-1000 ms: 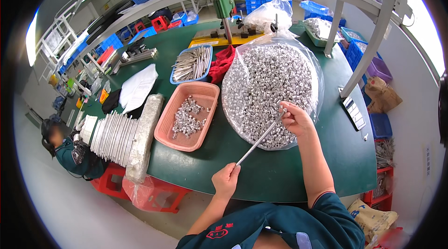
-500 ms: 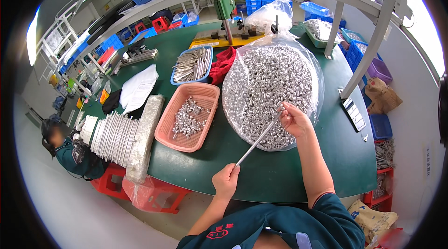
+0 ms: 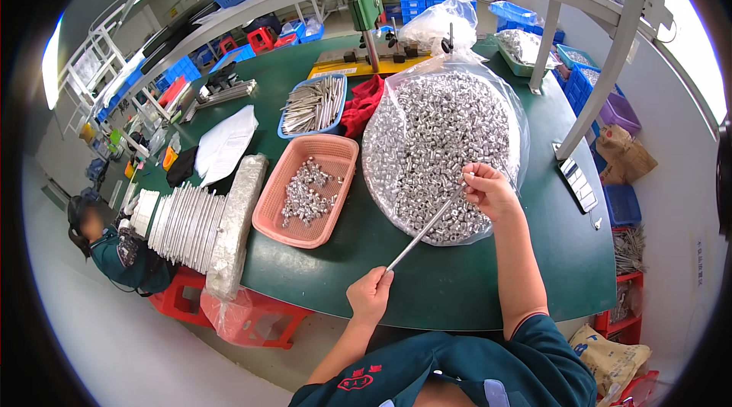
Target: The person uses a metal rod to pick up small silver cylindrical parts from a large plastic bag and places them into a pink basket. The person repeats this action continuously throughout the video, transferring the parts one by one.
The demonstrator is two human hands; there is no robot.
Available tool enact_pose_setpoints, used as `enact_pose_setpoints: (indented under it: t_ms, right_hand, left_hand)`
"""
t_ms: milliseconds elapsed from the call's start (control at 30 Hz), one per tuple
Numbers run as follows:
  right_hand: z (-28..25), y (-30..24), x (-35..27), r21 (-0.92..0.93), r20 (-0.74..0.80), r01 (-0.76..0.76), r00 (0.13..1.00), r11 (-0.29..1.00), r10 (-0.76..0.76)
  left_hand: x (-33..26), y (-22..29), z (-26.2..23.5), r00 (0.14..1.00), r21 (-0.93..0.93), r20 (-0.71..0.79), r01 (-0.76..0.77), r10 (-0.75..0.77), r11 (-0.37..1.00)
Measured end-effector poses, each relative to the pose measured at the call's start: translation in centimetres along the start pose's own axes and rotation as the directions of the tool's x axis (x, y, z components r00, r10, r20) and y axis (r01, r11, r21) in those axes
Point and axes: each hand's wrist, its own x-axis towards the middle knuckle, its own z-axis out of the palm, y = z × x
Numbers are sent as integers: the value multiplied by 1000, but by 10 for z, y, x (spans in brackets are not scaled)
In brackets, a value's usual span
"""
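My left hand [image 3: 369,296] is closed around the lower end of a thin silver metal rod [image 3: 423,232], which slants up and away to the right. At the rod's far end my right hand [image 3: 489,190] is closed in a pinch, with a small silver metal piece [image 3: 467,174] at the fingertips, partly hidden. Both hands work at the near side of a big clear plastic bag [image 3: 521,121], spread open and full of small silver metal sleeves [image 3: 442,144]. Left of it, a pink mesh basket [image 3: 267,228] holds a loose heap of similar small pieces [image 3: 306,197].
A blue tray of metal rods [image 3: 314,102] and a red cloth [image 3: 363,106] lie behind the basket. Stacked rods [image 3: 191,224] sit at the left edge, near a seated person [image 3: 126,254]. A phone [image 3: 578,186] lies right, beside a shelf post [image 3: 602,94].
My right hand has shifted slightly right and toward me, its fingertips now a little off the rod's end. My left hand and the rod have barely moved.
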Motion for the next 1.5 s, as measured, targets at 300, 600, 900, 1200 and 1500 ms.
enact_pose_setpoints:
  t_ms: [300, 600, 900, 1200, 1500]
  right_hand:
    - [5, 10, 5, 316, -51, -204, 972, 927, 231]
    - [20, 19, 2, 192, -106, -33, 993, 981, 54]
    - [13, 6, 0, 303, -34, -33, 998, 953, 46]
    - [13, 21, 3, 373, 175, -197, 975, 907, 140]
    - [45, 24, -8, 9, 52, -32, 998, 999, 32]
  left_hand:
    - [-1, 1, -1, 1000, -24, -16, 19, -19, 1000]
    - [-1, -1, 2, 999, 0, -49, 7, -7, 1000]
    - [-1, 0, 0, 998, -55, -14, 60, -61, 997]
    - [0, -1, 2, 997, -67, -60, 43, -47, 997]
    - [0, -2, 0, 997, -72, -29, 69, -71, 995]
